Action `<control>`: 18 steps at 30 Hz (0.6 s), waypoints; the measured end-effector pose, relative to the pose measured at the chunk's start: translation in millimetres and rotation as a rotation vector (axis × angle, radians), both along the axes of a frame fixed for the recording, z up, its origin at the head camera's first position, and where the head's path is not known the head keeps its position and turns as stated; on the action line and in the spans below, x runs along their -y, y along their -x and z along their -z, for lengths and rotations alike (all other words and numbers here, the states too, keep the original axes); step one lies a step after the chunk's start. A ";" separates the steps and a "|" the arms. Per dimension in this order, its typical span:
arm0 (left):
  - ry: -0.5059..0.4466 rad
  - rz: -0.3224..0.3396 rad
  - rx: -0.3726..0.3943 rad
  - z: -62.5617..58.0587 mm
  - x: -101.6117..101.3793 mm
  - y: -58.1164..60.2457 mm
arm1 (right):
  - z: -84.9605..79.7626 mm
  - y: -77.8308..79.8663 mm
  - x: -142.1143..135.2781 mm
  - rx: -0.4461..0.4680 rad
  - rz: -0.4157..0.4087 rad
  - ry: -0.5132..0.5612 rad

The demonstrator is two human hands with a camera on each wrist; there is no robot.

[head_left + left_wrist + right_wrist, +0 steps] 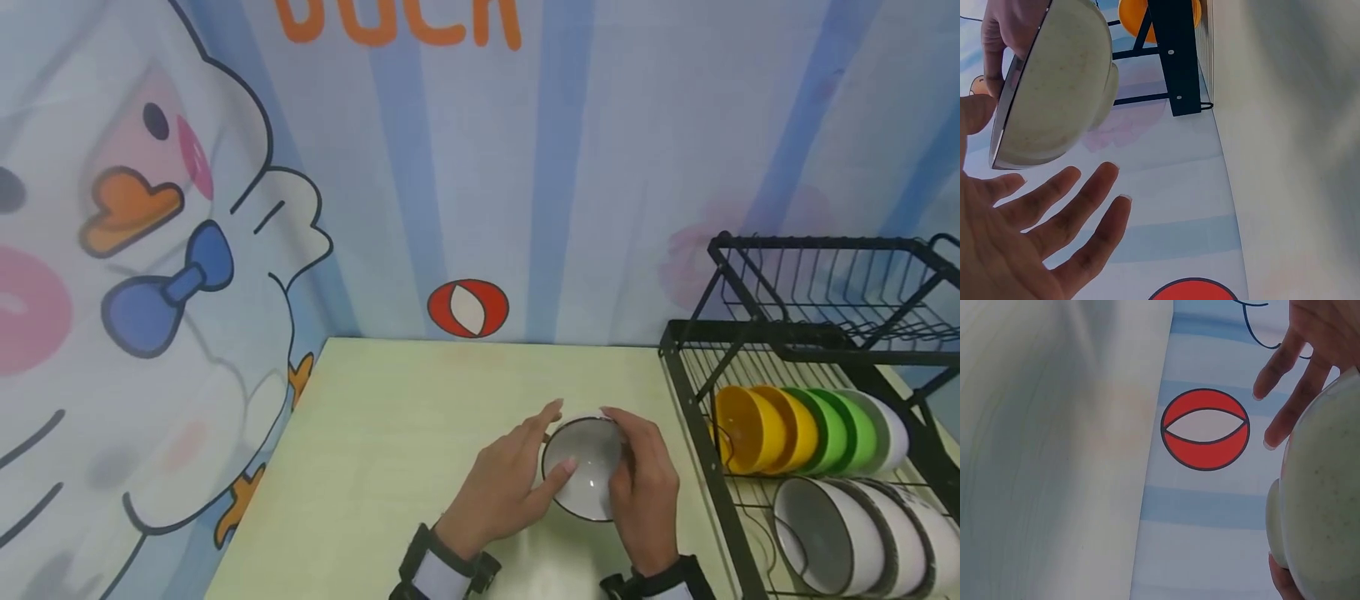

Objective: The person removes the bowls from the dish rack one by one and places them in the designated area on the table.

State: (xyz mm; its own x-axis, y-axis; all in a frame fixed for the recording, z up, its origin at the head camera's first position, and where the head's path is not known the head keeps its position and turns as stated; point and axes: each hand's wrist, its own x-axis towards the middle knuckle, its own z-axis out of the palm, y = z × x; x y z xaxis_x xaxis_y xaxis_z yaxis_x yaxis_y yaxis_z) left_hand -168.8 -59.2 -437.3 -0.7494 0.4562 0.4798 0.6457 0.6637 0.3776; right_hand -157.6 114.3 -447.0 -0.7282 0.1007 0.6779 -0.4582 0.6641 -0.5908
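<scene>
There are two hands [504, 485] [647, 477], one dark-rimmed bowl [588, 485] between them, one counter [390, 433], one black rack [708, 467] bearing two yellow bowls [746, 429], two green bowls [858, 429], one plain white bowl [892, 433] and three dark-edged bowls [813, 537], and one printed ball [468, 308].

Round bowl [592, 479], off-white outside w/ faint specks, grayish-white inside, thin dk rim, short foot ring at base. Held up off desk [397, 417], mouth up, slightly tilted. R hand [647, 483] grips its right side; L hand [504, 485] just beside, thumb overlapping rim in head view, contact unclear.
</scene>
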 end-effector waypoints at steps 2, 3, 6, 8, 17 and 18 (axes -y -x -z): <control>-0.005 -0.005 0.000 0.0 0.4 1.2 | 0.8 1.2 2.0 0.001 0.001 0.003; -0.007 -0.007 0.003 0.1 0.7 1.6 | 1.2 1.5 3.3 0.001 0.001 0.005; -0.014 -0.015 0.024 0.5 1.7 1.2 | 2.3 1.8 7.2 0.006 -0.004 0.009; -0.020 -0.014 0.032 0.6 2.4 0.5 | 2.2 2.2 9.4 0.010 -0.012 0.014; -0.045 -0.004 0.034 -0.8 3.5 0.6 | -3.3 7.5 13.4 -0.008 -0.063 0.013; -0.050 -0.005 0.029 -0.4 3.4 1.2 | -3.5 8.4 13.4 -0.016 -0.071 0.010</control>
State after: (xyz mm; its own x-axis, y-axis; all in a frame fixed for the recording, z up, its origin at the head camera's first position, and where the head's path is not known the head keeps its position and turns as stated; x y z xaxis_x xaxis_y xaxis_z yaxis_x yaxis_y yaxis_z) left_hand -170.0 -62.6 -436.9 -0.7655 0.4286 0.4799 0.6308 0.6468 0.4286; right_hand -166.0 100.9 -443.5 -0.7227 0.0563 0.6889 -0.5134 0.6235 -0.5896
